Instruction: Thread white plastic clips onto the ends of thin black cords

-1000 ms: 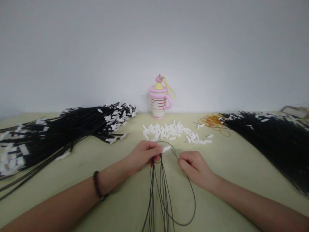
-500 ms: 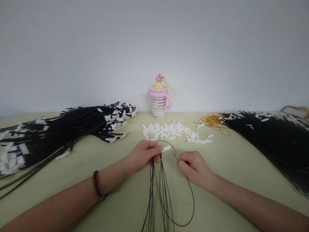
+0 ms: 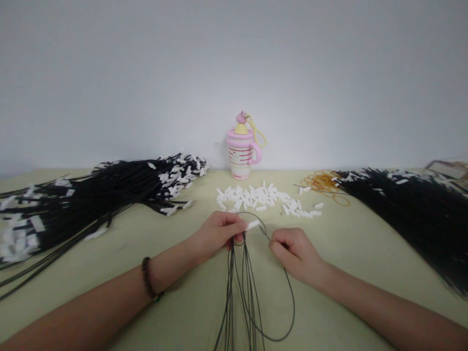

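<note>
My left hand [image 3: 224,229] pinches a small white plastic connector [image 3: 252,224] between thumb and fingers, its free end pointing right. Several thin black cords [image 3: 249,287] hang down from the same fingers toward the table's front. To the right, my right hand [image 3: 294,248] is closed in a pinch on one thin black cord [image 3: 293,312]. That cord makes a small loop just right of the connector, arcs over it, and also droops in a wide curve below. Whether its tip enters the connector is too fine to tell.
Loose white connectors [image 3: 259,196] lie in a pile beyond my hands. A pink and white cup [image 3: 240,153] stands by the wall. Black cord bundles with white ends lie left [image 3: 120,187] and right [image 3: 405,214], with yellow rubber bands [image 3: 323,181] beside the right bundle.
Both hands stay almost in place. The small cord loop by the connector's end appears slightly narrower and drawn closer to the connector.
</note>
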The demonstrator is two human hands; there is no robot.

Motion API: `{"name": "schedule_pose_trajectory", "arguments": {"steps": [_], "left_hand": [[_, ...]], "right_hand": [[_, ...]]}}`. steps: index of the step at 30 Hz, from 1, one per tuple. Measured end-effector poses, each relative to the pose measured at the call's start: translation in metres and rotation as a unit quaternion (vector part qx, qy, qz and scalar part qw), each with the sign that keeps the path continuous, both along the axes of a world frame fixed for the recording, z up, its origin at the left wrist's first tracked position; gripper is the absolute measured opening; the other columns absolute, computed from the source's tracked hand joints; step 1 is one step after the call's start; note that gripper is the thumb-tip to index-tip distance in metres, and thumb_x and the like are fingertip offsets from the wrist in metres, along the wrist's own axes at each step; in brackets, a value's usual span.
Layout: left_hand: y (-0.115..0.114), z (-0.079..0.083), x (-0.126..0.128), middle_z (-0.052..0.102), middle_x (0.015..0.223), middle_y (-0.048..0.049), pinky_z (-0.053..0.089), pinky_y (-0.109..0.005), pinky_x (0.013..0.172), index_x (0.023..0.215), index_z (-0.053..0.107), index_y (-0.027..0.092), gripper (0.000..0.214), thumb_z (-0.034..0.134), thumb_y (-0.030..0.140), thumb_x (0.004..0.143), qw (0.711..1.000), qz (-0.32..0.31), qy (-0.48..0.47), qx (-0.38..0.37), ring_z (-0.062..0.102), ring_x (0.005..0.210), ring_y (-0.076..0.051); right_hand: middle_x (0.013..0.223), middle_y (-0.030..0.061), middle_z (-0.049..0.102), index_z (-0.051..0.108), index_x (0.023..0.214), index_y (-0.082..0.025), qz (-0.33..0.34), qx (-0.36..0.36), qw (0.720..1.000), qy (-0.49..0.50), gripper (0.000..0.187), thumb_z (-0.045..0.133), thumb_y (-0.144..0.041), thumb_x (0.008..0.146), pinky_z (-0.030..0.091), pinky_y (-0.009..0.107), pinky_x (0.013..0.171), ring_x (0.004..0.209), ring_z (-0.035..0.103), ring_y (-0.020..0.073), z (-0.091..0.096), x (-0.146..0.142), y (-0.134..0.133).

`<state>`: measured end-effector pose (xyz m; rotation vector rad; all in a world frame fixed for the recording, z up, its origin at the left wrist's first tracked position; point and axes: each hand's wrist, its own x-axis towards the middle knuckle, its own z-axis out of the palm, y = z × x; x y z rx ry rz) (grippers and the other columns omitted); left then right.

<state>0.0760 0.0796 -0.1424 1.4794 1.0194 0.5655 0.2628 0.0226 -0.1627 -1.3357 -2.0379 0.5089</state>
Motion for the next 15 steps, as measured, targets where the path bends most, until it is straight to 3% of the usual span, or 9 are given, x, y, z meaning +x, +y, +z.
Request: {"name": "schedule_pose_trajectory", "arguments": {"steps": [10,15], "left_hand": [[-0.0008,0.0010,0.0005,0.050,0.053,0.0019,0.032,-0.016,0.041,0.064,0.054,0.011,0.026,0.053,0.037,0.071,0.999,-0.017,0.020,0.022,0.041,0.044,-0.005],[-0.0019,0.0009,-0.0001,0.050,0.053,0.0018,0.032,-0.016,0.040,0.066,0.054,0.012,0.026,0.052,0.038,0.071,0.998,-0.039,0.030,0.032,0.040,0.043,-0.005]], "right_hand": [[0.050,-0.0028,0.037,0.035,0.049,-0.011,0.006,0.073,0.997,-0.013,0.021,0.043,-0.012,0.069,0.024,0.014,0.049,0.049,0.035,0.0027,-0.0002,-0.0044,-0.0026],[0.055,-0.0016,0.040,0.038,0.054,-0.012,0.013,0.076,0.997,-0.026,0.019,0.044,-0.014,0.072,0.026,0.016,0.051,0.054,0.037,0.0044,0.0001,-0.0049,-0.0033]]}}
